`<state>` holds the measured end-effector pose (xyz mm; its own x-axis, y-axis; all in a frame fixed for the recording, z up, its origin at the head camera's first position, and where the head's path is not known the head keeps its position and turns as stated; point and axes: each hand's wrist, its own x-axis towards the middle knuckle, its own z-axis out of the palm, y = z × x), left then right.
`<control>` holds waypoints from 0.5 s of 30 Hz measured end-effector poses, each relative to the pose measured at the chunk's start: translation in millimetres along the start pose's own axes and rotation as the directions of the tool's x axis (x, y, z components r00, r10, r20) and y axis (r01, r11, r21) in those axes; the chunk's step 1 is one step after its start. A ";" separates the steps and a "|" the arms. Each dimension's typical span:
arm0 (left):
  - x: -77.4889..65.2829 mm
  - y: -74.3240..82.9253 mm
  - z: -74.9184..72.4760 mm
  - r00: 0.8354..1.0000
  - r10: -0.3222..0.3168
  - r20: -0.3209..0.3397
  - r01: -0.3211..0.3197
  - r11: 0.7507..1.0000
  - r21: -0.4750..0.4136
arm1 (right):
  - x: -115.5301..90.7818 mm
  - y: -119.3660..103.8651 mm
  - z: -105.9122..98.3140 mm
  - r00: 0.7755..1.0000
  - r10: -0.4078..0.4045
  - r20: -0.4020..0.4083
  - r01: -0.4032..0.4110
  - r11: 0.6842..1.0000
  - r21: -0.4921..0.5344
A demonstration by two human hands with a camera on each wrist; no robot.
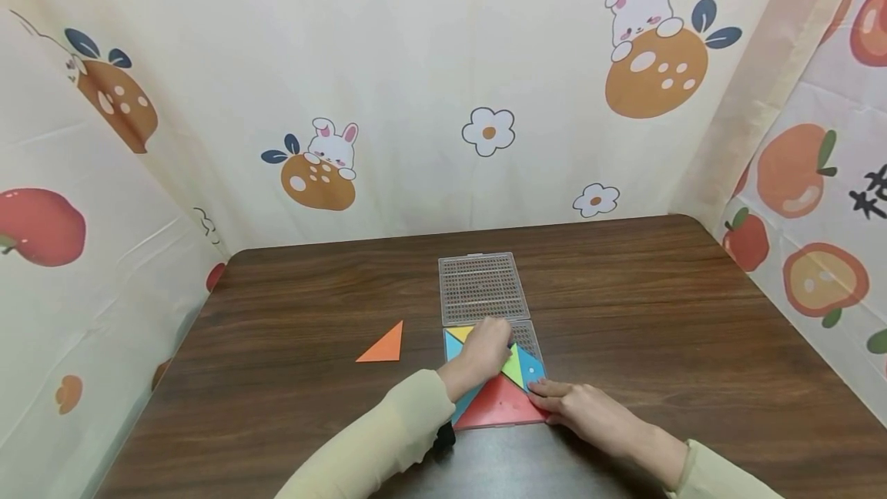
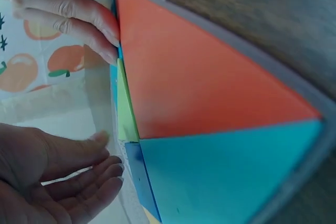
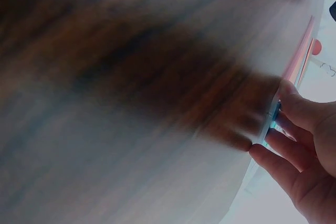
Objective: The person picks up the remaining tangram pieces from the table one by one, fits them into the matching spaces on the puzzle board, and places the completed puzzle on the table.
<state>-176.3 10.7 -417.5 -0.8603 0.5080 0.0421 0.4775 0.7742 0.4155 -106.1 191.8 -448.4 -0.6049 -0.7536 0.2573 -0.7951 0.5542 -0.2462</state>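
Note:
A shallow clear tangram case (image 1: 530, 337) holds coloured pieces: a large red triangle (image 1: 500, 403), a light blue triangle (image 2: 220, 171), a green piece (image 1: 513, 370), a blue piece (image 1: 532, 366) and a yellow piece (image 1: 460, 333). My left hand (image 1: 487, 345) is over the middle of the case, covering part of the pieces. Its fingers are loosely curved beside a darker blue piece (image 2: 140, 177), and nothing shows between thumb and fingers. Along the right edge, my right hand (image 1: 589, 410) rests with fingertips on the blue piece and thumb by the red triangle's corner.
An orange triangle (image 1: 384, 345) lies loose on the wooden table (image 1: 291, 306), left of the case. The case's gridded lid (image 1: 483, 289) lies folded back behind it. Printed curtains (image 1: 416, 98) stand along the back and sides of the table.

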 end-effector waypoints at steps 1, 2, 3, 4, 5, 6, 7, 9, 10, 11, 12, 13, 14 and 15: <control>-1.4 -0.5 0.0 1.000 0.019 0.005 -0.019 1.000 0.015 | 0.0 0.1 0.2 1.000 -0.002 -0.003 0.002 1.000 -0.002; -2.8 -1.2 0.1 0.999 0.036 0.016 -0.036 0.999 0.032 | 0.0 0.2 0.5 1.000 -0.004 -0.006 0.004 1.000 -0.005; -4.7 -1.9 0.0 0.998 0.053 0.021 -0.054 0.997 0.050 | 0.0 0.3 0.6 1.000 -0.005 -0.007 0.005 1.000 -0.006; -6.4 -2.7 -0.1 0.997 0.071 0.032 -0.073 0.995 0.071 | 0.0 0.3 0.8 1.000 -0.005 -0.006 0.005 1.000 -0.006; -8.3 -3.5 -0.4 0.995 0.087 0.049 -0.091 0.991 0.096 | 0.0 0.3 0.8 1.000 -0.005 -0.004 0.005 1.000 -0.004; -10.3 -4.7 -0.4 0.992 0.109 0.068 -0.116 0.986 0.121 | -0.1 0.3 0.9 1.000 -0.003 -0.003 0.003 1.000 -0.002; -12.4 -5.9 -0.6 0.987 0.131 0.090 -0.143 0.979 0.144 | -0.1 0.2 0.9 1.000 0.000 -0.001 0.000 1.000 -0.002; -16.5 -9.4 -0.3 0.975 0.181 0.132 -0.204 0.962 0.184 | -0.1 0.1 0.7 1.000 0.004 0.003 -0.004 1.000 0.000; -18.6 -11.4 0.2 0.966 0.207 0.153 -0.235 0.950 0.203 | 0.0 0.0 0.5 1.000 0.005 0.003 -0.005 1.000 -0.001; -20.6 -13.4 0.5 0.957 0.233 0.172 -0.267 0.939 0.216 | 0.0 -0.1 0.3 1.000 0.006 0.004 -0.006 1.000 -0.001; -22.7 -15.6 0.8 0.947 0.259 0.189 -0.299 0.927 0.225 | 0.1 -0.2 0.0 1.000 0.008 0.005 -0.008 1.000 0.001; -24.5 -17.4 1.1 0.938 0.278 0.205 -0.322 0.919 0.227 | 0.2 -0.4 -0.2 1.000 0.010 0.007 -0.010 1.000 0.003; -26.4 -19.0 1.1 0.931 0.289 0.223 -0.337 0.915 0.222 | 0.3 -0.5 -0.6 1.000 0.012 0.009 -0.012 1.000 0.006; -28.2 -20.3 1.0 0.924 0.298 0.238 -0.350 0.911 0.219 | 0.3 -0.6 -0.9 1.000 0.014 0.012 -0.014 1.000 0.010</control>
<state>-161.5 -18.9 -428.1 -0.6100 0.7906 -0.0536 0.7754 0.6095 0.1650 -105.9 191.5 -447.4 -0.6152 -0.7501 0.2427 -0.7863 0.5611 -0.2588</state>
